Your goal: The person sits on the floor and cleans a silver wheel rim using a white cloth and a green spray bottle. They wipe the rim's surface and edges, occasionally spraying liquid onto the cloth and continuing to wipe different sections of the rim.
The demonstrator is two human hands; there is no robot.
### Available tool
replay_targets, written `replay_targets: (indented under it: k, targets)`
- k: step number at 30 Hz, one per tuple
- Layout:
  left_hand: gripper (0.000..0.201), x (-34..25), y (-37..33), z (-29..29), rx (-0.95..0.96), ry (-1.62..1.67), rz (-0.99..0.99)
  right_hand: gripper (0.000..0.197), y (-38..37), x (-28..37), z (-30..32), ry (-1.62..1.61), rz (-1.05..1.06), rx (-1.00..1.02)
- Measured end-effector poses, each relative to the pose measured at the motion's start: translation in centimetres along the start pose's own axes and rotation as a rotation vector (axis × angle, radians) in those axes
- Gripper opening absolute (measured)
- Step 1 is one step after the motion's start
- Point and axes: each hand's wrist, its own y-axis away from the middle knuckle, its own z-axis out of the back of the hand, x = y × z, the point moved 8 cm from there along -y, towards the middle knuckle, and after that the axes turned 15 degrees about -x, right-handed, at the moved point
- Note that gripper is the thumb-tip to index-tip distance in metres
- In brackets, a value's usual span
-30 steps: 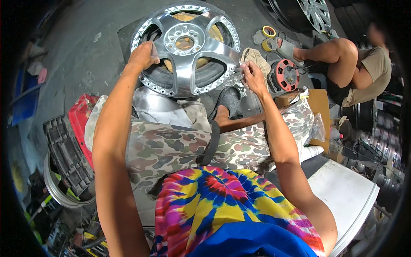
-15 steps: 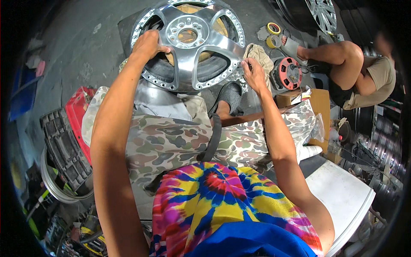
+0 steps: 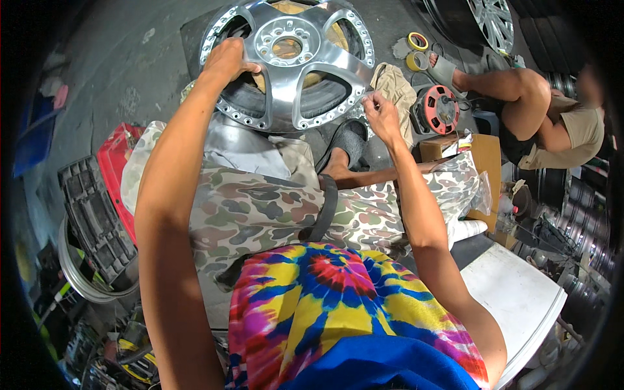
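Observation:
A polished silver alloy wheel (image 3: 282, 97) with broad spokes and a ring of bolt holes around its edge lies at the top middle, tilted towards me. My left hand (image 3: 226, 62) is closed on the wheel at a left spoke, the thumb on the spoke's face and the other fingers partly hidden. At the wheel's lower right edge, my right hand (image 3: 382, 116) is closed in a pinch by the bolt holes. Whatever its fingertips hold, if anything, is too small to make out. Grey-white cloth (image 3: 244, 153) lies just below the wheel.
Right of the wheel are a beige cloth (image 3: 395, 91), a red cable reel (image 3: 439, 110) and yellow tape rolls (image 3: 417, 61). Another person (image 3: 526, 97) sits at the right, near a second wheel (image 3: 491, 26). A cardboard box (image 3: 486, 162) and a red case (image 3: 117, 169) flank my legs.
My right hand has shifted slightly left at the wheel's edge, still pinched. My left hand keeps its hold. The wheel sits a little higher in the picture.

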Motion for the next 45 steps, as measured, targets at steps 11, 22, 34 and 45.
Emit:
replay_targets:
  k: [11, 22, 34, 45]
  targets:
    - [0.062, -0.9, 0.2, 0.9, 0.040, -0.021, 0.036, 0.030, 4.3, -0.3, -2.4, -0.152, -0.162, 0.056]
    - [0.064, -0.7, 0.2, 0.6, 0.047, -0.044, 0.053, 0.030, 8.3, 2.0, -4.2, -0.258, -0.263, 0.016]
    - [0.066, -0.5, 0.5, 0.4, 0.015, -0.038, 0.036, 0.028, 11.5, 5.6, -5.9, -0.391, -0.385, -0.011]
    - [0.068, -0.8, 0.7, 0.5, 0.015, -0.047, 0.033, 0.031, 14.5, 7.9, -8.8, -0.583, -0.540, 0.142]
